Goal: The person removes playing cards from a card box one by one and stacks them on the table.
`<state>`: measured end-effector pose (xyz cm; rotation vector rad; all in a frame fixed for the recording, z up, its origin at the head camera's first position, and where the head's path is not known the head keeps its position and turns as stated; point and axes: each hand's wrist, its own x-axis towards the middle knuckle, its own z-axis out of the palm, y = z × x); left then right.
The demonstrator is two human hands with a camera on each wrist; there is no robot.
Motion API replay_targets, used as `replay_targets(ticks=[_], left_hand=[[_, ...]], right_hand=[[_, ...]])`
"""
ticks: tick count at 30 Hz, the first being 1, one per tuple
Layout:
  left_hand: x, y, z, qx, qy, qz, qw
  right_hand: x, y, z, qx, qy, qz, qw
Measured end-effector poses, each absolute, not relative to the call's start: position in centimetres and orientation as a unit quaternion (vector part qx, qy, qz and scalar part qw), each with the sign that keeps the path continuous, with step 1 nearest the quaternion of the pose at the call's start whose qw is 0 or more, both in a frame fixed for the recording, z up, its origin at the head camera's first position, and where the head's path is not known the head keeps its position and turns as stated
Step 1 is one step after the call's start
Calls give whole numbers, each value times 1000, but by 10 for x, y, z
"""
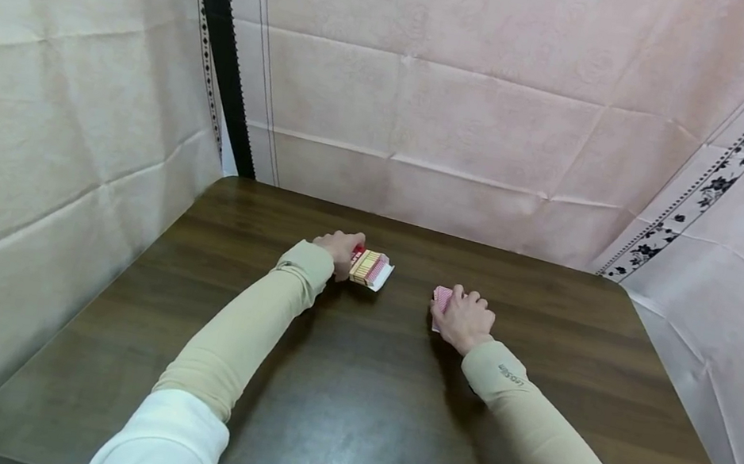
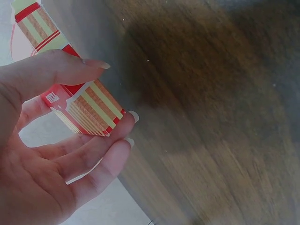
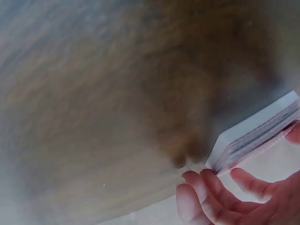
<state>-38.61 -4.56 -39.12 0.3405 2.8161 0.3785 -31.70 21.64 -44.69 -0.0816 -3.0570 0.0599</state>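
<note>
My left hand (image 1: pixel 340 250) grips a striped red-and-yellow card box (image 1: pixel 365 266) above the far middle of the table. Its white flap stands out on the right end, where a pink patterned patch also shows. In the left wrist view, the thumb lies over the card box (image 2: pixel 96 104) and the fingers support it from beneath. To the right, my right hand (image 1: pixel 467 320) holds a deck of playing cards (image 1: pixel 440 298) with pink patterned backs. The deck's layered edge (image 3: pixel 255 133) appears in the right wrist view, between thumb and fingers. A gap separates box and deck.
Both hands are over a dark brown wooden table (image 1: pixel 344 420) with rounded corners. Pale cloth (image 1: pixel 432 121) hangs behind its far edge, and more cloth hangs at the left and right sides. A black strip (image 1: pixel 226 50) runs down the back left corner.
</note>
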Motion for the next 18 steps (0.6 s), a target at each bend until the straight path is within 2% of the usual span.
replay_targets(ticks=[3,6,11,14,18], left_hand=[[-386,-46,-393,116,974,134,139],[-385,-46,-394,112,975,138,136],[-388,-45,-395,118,976,134,125],[-388,-43,-397,125,977,124,117],[-389,-38,-397,133,978,117,106]], right_hand=[[-316,215,-446,-25,-999,10,33],[-315,212,-443,1,-998,6,63],[-317,198,-432,166,-972,52,157],[-318,181,-428,261,-949,84,154],[-320,159,-426,303,-942,83,119]])
